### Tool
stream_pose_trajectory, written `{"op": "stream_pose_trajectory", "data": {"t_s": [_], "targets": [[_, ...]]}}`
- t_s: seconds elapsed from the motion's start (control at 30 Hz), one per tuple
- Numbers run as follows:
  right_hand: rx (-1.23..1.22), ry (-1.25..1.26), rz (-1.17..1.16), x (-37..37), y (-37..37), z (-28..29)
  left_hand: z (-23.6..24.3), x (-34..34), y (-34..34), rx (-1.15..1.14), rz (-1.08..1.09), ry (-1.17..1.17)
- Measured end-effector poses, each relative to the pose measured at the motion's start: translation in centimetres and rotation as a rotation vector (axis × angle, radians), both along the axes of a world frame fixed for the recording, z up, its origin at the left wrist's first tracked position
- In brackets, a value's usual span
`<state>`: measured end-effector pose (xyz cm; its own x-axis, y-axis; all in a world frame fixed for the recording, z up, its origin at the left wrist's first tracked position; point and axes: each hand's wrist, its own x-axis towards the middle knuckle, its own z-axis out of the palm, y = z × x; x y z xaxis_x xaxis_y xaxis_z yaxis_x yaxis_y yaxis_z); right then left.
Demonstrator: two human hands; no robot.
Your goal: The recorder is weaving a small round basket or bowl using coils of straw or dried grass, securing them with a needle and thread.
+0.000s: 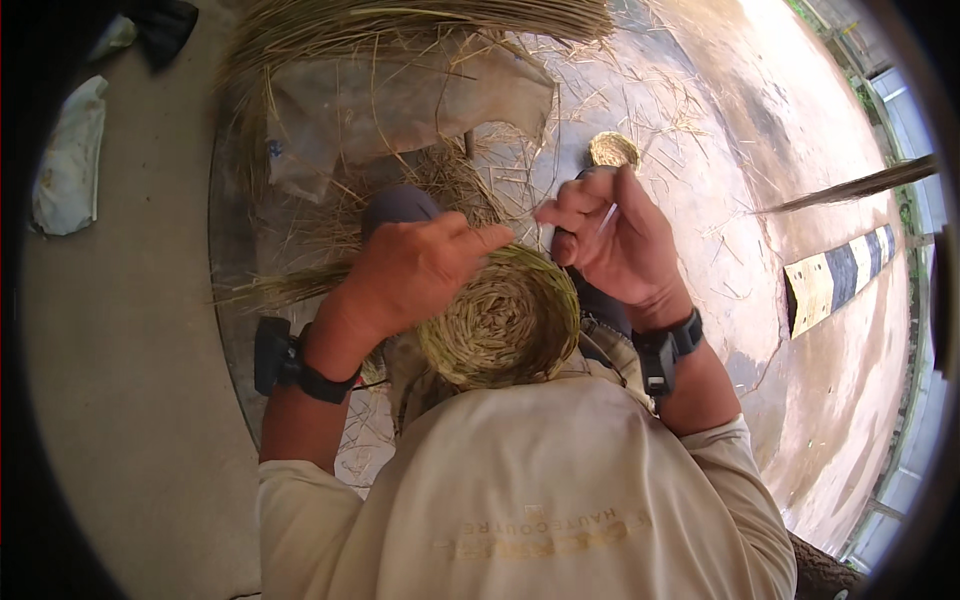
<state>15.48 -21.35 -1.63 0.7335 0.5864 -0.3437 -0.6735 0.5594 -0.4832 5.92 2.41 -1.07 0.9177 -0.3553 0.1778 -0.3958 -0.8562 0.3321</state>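
A round woven straw basket (500, 318) rests in my lap, its coiled inside facing up and its rim greenish. My left hand (425, 268) is over the basket's left rim, thumb and fingers pinched together; what they hold, if anything, is too small to make out. A loose bundle of straw (290, 287) sticks out to the left from under that hand. Just beyond the far right rim, my right hand (622, 245) is raised off the basket, palm turned inward and fingers curled toward the thumb. Any thin strand in its fingers cannot be made out.
A thick sheaf of straw (420, 18) lies at the far side, above a crumpled translucent plastic sheet (400, 100). A smaller straw basket (614, 149) stands beyond my right hand. A striped board (840, 275) and a thin straw bundle (860, 186) are to the right, a white bag (70, 160) far left.
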Motion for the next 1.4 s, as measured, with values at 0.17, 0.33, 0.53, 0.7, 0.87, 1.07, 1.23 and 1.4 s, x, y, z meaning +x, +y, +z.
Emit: {"op": "stream_pose_trajectory", "data": {"t_s": [0.17, 0.33, 0.53, 0.7, 0.87, 1.07, 1.23, 1.4], "targets": [[-0.712, -0.679, 0.415, 2.6, -1.0, -2.0, 0.6, -1.0, -0.7, 0.133, -0.007, -0.079], [-0.838, -1.072, 0.467, 0.5, -0.8, -1.2, 0.3, -2.4, 1.0, 0.054, 0.107, 0.065], [-0.768, -0.904, 0.443, 0.0, -2.0, -1.5, -1.9, -3.3, 0.6, -0.168, 0.163, 0.096], [-0.544, -0.442, 0.329, 2.5, -4.6, -2.5, -2.6, -2.6, -0.6, -0.232, 0.136, -0.006], [0.051, -0.465, -0.001, 3.2, 2.5, 0.3, -1.5, -1.6, -1.3, -0.177, 0.106, 0.051], [-0.096, -1.888, 0.432, -5.0, 4.1, 0.8, -1.9, -2.0, -0.1, -0.198, 0.149, 0.081], [-0.102, -1.707, 0.550, -5.6, 3.8, -2.4, -2.4, -1.8, 0.3, -0.339, 0.175, 0.129], [-0.313, -1.848, 0.606, -4.2, 1.6, -0.5, -2.7, -1.6, 0.3, -0.266, 0.278, 0.212]]}}
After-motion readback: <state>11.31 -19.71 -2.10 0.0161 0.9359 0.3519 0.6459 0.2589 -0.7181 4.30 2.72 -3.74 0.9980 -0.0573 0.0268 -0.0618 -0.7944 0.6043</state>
